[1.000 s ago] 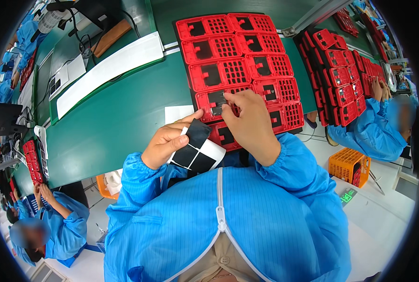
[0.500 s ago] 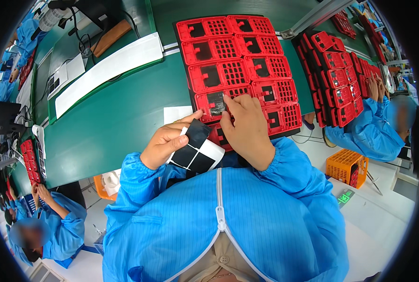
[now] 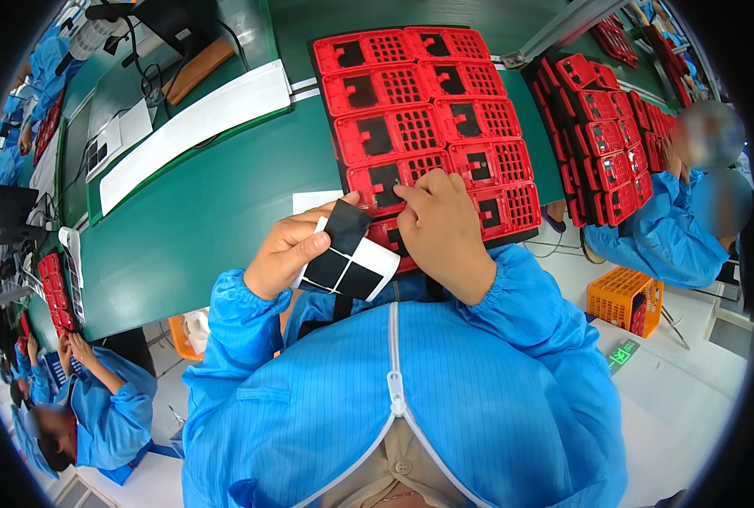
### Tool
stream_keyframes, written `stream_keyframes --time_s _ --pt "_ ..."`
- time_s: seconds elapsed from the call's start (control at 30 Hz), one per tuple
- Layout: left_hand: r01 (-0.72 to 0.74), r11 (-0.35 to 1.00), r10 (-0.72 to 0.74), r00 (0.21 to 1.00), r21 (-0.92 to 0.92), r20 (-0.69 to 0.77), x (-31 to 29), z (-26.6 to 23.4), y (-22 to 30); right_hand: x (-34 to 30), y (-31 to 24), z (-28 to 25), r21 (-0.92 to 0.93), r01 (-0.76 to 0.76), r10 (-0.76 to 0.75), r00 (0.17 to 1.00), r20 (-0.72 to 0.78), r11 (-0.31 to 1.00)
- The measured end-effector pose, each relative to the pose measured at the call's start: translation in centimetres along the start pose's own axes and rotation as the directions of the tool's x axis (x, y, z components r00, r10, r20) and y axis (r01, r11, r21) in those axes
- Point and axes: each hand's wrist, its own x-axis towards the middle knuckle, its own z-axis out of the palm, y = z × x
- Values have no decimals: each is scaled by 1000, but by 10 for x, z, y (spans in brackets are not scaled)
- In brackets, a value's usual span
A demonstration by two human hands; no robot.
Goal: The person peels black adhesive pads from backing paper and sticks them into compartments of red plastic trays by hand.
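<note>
My left hand (image 3: 282, 254) is closed on a sheet of black square stickers (image 3: 366, 279) with white backing, pinched between thumb and fingers. The sheet curves, and one black square stands up at its far edge. My right hand (image 3: 446, 230) is over a tray of red plastic frames (image 3: 387, 131), set in two columns. Its thumb and forefinger are drawn together at the right edge of a black square (image 3: 383, 178) in a left-column frame; whatever they pinch is too small to make out. The hand hides part of the nearest frames.
A white paper (image 3: 309, 201) lies left of the tray on the green table (image 3: 216, 229). Beyond is a long white strip (image 3: 195, 131). Stacked trays of red frames (image 3: 601, 135) stand at the right, near a co-worker. An orange crate (image 3: 622, 300) is on the floor.
My right forefinger has gone from stretched out on the black square to curled against the thumb. That square looked shiny and creased before and looks smoother now. My left hand shifted slightly.
</note>
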Motion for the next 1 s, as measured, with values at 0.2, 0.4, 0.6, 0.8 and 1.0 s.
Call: stream_keyframes --time_s 0.2,0.4,0.6,0.8,1.0 --pt "90 990 -80 993 110 -91 3 4 12 -2 -18 -6 627 -216 204 975 92 748" --pt "65 992 -43 980 110 -196 16 15 19 5 -28 -12 509 387 -228 909 -348 769" --pt "116 978 -67 962 175 -263 19 20 21 -2 11 -47 447 69 114 922 -369 892" --pt "104 947 -17 962 305 -273 23 25 25 -8 95 -48 413 -352 484 831 -273 840" --pt "168 902 -46 953 397 -301 25 23 25 0 104 -39 425 -430 536 827 -169 797"
